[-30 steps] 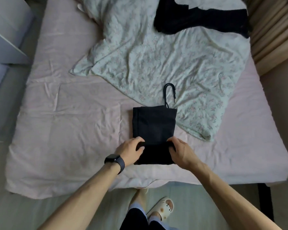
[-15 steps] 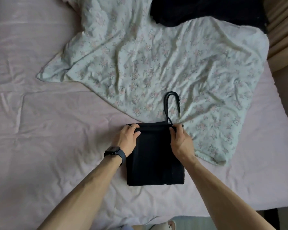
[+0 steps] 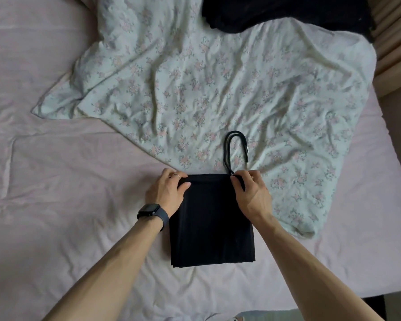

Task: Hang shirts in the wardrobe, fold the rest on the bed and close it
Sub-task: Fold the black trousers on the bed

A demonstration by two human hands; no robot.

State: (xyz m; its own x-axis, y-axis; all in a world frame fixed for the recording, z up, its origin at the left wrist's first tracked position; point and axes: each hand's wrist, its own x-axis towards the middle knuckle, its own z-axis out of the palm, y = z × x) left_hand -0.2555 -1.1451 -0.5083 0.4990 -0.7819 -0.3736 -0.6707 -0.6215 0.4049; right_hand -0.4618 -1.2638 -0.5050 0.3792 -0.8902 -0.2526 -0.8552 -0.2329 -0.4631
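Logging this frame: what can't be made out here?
Head view:
- Type of the folded black garment: hidden by its own folds.
- The second dark garment: cut off by top edge.
- Fingertips of left hand and right hand: partly tucked behind that garment's far edge.
- The wardrobe: outside this view.

A dark smartwatch (image 3: 152, 210) and a thin ring (image 3: 175, 175) are worn.

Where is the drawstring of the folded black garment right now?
In the head view, the black drawstring loops out from the folded black garment's far right corner onto the floral duvet, just beyond the right hand.
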